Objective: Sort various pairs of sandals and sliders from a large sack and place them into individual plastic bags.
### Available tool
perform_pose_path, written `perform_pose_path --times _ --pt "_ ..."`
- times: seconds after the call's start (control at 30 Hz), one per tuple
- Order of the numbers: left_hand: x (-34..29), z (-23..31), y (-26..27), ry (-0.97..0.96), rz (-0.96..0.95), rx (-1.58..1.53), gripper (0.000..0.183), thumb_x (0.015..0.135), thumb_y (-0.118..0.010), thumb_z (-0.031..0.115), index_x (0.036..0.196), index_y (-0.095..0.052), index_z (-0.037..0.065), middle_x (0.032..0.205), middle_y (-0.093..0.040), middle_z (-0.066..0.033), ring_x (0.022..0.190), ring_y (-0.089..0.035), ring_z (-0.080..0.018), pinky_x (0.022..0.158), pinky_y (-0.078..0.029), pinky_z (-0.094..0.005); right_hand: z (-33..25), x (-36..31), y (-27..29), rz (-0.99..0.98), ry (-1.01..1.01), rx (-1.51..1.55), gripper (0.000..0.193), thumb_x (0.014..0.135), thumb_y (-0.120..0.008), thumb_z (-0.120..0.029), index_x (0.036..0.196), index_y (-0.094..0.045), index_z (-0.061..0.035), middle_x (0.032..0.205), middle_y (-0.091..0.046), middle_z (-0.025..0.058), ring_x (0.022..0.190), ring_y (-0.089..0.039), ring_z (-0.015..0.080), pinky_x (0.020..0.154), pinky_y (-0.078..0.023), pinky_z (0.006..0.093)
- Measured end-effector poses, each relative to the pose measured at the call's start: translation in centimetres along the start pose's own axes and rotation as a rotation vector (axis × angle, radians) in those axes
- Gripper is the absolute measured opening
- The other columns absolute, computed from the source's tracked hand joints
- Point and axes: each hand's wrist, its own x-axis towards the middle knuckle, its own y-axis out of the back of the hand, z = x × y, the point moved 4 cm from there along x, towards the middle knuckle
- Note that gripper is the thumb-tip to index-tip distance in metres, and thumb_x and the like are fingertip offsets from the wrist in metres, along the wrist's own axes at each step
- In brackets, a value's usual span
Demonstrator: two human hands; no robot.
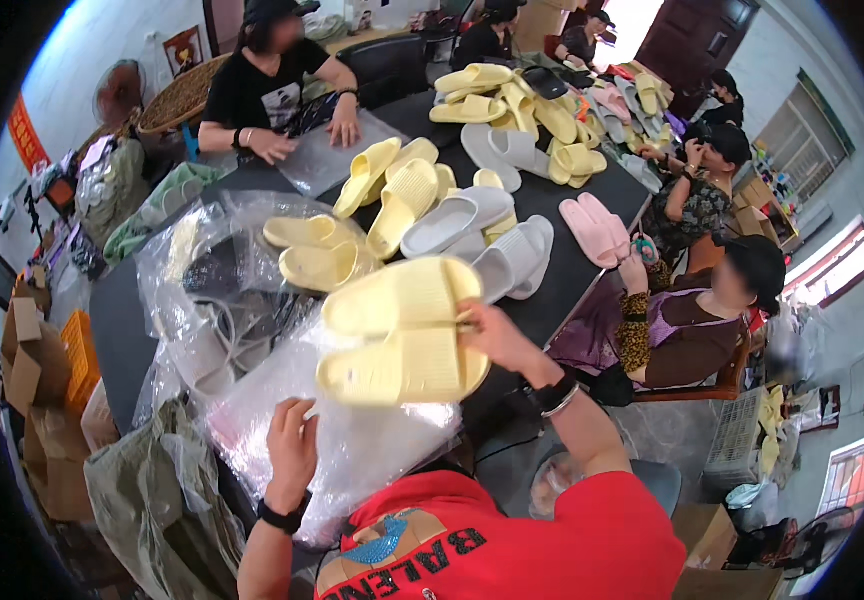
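In my right hand [497,338] is a pair of pale yellow slippers [392,368], gripped near the toe straps and held side by side above the table. My left hand [292,450] hovers beside a stack of clear plastic bags [337,440], its fingers loosely curled and apart with nothing in them. Just beyond the held pair lie more yellow slippers [327,265] and grey slippers [457,222]. Grey slippers wrapped in clear plastic [202,350] rest left of the bag stack.
A dark table [542,330] runs away from me, heaped with yellow slippers [517,105] at the far end. Across it, a person in black [267,90] touches a clear plastic sheet [337,150]. At right, a seated person [692,330] handles pink slippers [594,230]. Cardboard boxes [37,370] stand left.
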Motion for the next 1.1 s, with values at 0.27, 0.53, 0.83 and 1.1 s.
perform_pose_path --times 0.27,0.53,0.83,1.1 --pt "-3.7 -3.6 -1.2 0.172 -0.229 -0.021 0.012 0.08 -0.057 0.002 0.091 -0.059 0.002 0.077 -0.058 -0.0147 0.066 -0.058 -0.0275 0.058 -0.045 -0.0339 -1.1 8.9 9.7 0.565 0.266 -0.056 0.08 0.083 -0.058 -0.014 0.14 -0.003 -0.0049 0.131 -0.036 0.0172 0.119 -0.038 0.023 0.098 -0.033 0.0341" --pt "-9.4 -10.1 3.5 0.228 0.0 0.295 0.029 0.077 -0.058 0.004 0.105 -0.053 0.0 0.1 -0.053 -0.0172 0.092 -0.051 -0.0322 0.081 -0.04 -0.0368 6.2 6.2 -4.9 -0.027 0.019 -0.325 0.057 0.082 -0.058 -0.028 0.128 -0.039 -0.0005 0.129 -0.044 0.0198 0.119 -0.042 0.0319 0.1 -0.033 0.0368" --pt "-17.2 -16.7 5.6 1.058 0.222 -0.447 0.07 0.092 -0.04 0.043 0.14 -0.011 0.002 0.141 -0.024 -0.0145 0.128 -0.026 -0.0247 0.104 -0.023 -0.0353 14.0 4.3 -6.9 -0.016 -0.261 -0.218 0.076 0.086 -0.046 -0.046 0.135 -0.023 0.0061 0.138 -0.028 0.0262 0.129 -0.028 0.033 0.105 -0.023 0.0345" --pt "-17.7 -17.4 1.5 1.012 0.308 -0.769 0.073 0.09 -0.049 0.036 0.139 -0.009 0.0 0.139 -0.026 -0.0181 0.127 -0.03 -0.0276 0.104 -0.024 -0.0352 15.7 4.7 -9.5 -0.115 -0.304 -0.303 0.085 0.081 -0.05 -0.052 0.14 -0.015 -0.0015 0.138 -0.027 0.0268 0.128 -0.03 0.0347 0.104 -0.024 0.0351"
